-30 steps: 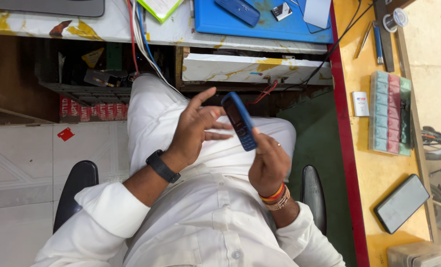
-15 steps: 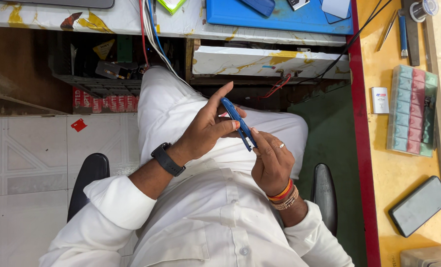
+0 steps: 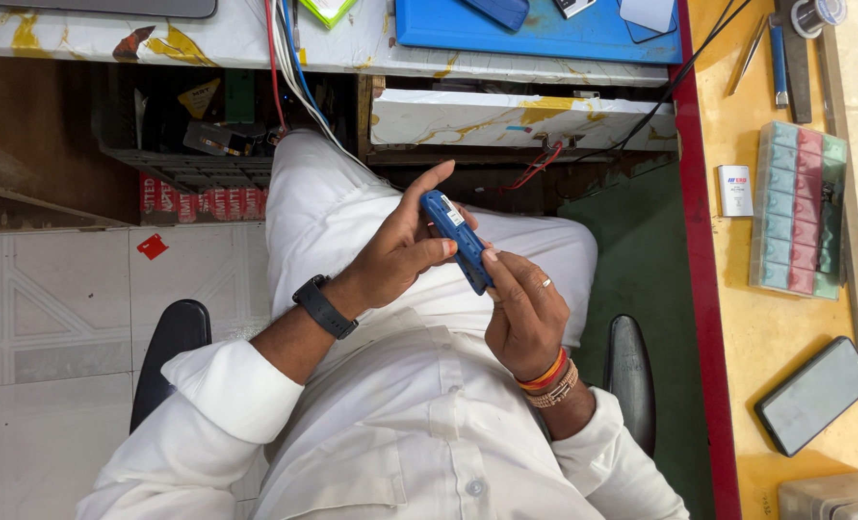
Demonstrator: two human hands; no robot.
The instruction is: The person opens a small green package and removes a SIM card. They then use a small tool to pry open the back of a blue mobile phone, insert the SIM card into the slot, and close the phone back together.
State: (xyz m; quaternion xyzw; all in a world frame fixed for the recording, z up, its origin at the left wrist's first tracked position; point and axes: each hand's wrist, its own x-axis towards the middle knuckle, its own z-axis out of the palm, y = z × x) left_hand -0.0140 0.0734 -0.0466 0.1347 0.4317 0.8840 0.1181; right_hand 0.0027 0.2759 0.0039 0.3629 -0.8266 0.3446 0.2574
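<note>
Since the earlier frames both hands have drawn closer together over the lap, and the phone (image 3: 456,241) has turned more edge-on between them. Left hand (image 3: 398,252) cups the phone from the left side, its thumb pressed against the phone's middle, forefinger raised straight above the top end, the other fingers (image 3: 419,252) curled loosely behind it. Right hand (image 3: 523,310) grips the phone's lower end, fingertips pinched tight on the edge, a ring on one finger and bangles at the wrist. A black watch (image 3: 324,306) sits on the left wrist. The phone is blue, slim, tilted with its upper end away from the body, held above the white-trousered thighs, below the worktop (image 3: 256,43) edge. Right of the phone, on the yellow worktop (image 3: 785,318), lie a compartment box (image 3: 797,209), a small white pack (image 3: 734,190) and a dark phone (image 3: 814,395) face up. A blue mat (image 3: 535,34) lies above the phone, on the far worktop.
</note>
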